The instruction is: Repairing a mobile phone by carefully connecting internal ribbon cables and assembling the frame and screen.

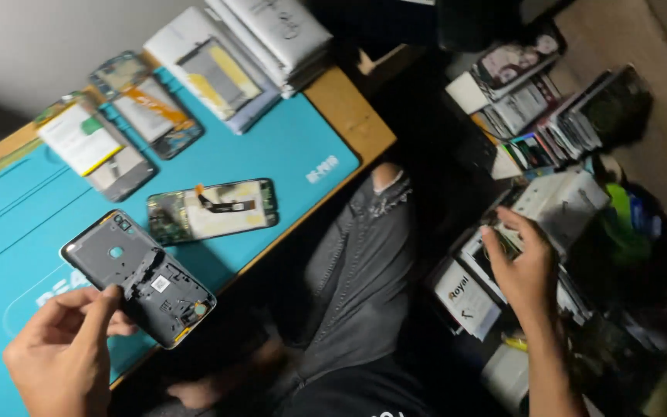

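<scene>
Your left hand [59, 355] has its grip closed on the near edge of a dark phone back cover [139, 278], thumb and fingers pinching it so it sits tilted just over the front edge of the table [349, 116]. The cover shows its inner side: grey plastic, a round hole near the middle, a camera cut-out at the far corner and a small white sticker. It is already apart from any phone body, empty of parts as far as can be seen.

Your right hand [523, 266] is well apart, down beside your knee, fingers spread loosely over a crowded stack of small boxes [557, 205]; whether it grips one you cannot tell.

On the blue mat [287, 147] an opened phone [211, 208] lies just beyond the cover, with three more opened phones farther back.
</scene>
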